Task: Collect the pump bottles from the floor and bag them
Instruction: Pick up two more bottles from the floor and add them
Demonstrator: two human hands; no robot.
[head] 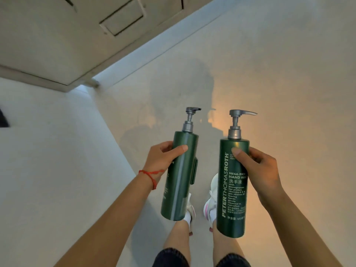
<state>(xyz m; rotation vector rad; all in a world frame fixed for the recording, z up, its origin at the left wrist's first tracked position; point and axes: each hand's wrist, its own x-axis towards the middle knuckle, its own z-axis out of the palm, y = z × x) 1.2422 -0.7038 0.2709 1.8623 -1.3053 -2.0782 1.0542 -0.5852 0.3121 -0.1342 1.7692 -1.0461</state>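
At centre frame the left hand wraps around one green pump bottle, and the right hand grips the labelled green bottle just beside it, both upright above the pale floor; white shoes show between them, a cupboard fills the upper left

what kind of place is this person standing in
Probably an indoor hallway or bare room, though it's hard to say. The floor is plain, pale and smooth, a light wall rises on the left, and a panelled door sits further ahead. No furniture shows.
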